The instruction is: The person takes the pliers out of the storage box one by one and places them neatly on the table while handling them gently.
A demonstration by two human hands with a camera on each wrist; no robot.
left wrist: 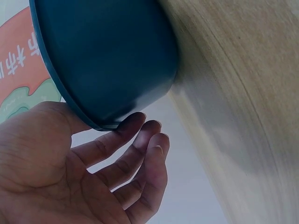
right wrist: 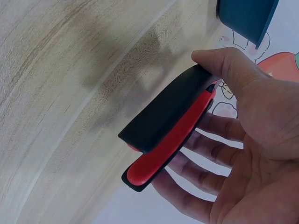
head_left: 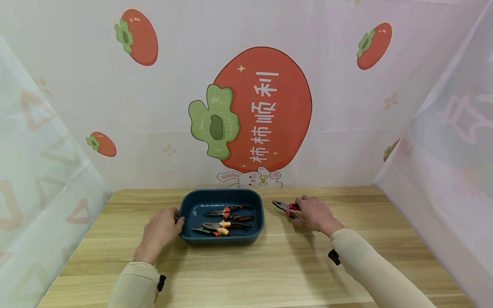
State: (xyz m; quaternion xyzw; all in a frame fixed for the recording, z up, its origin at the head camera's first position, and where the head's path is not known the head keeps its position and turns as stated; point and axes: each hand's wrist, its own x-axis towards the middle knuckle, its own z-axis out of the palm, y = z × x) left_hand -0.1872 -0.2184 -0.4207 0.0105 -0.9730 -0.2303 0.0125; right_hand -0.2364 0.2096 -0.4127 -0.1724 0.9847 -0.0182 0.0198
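A dark blue tray stands on the table. My left hand pinches its left rim, thumb on one side and fingertips at the outer wall. To the right of the tray, my right hand holds combination pliers by their red and black handles, the jaws pointing back and left. Inside the tray lie needle-nose pliers with red and black handles. In front of them, combination pliers with yellow and black handles overlap another needle-nose pair.
The wood-grain table backs onto a white curtain printed with red persimmons and white characters. More printed sheeting hangs along the left side and right side.
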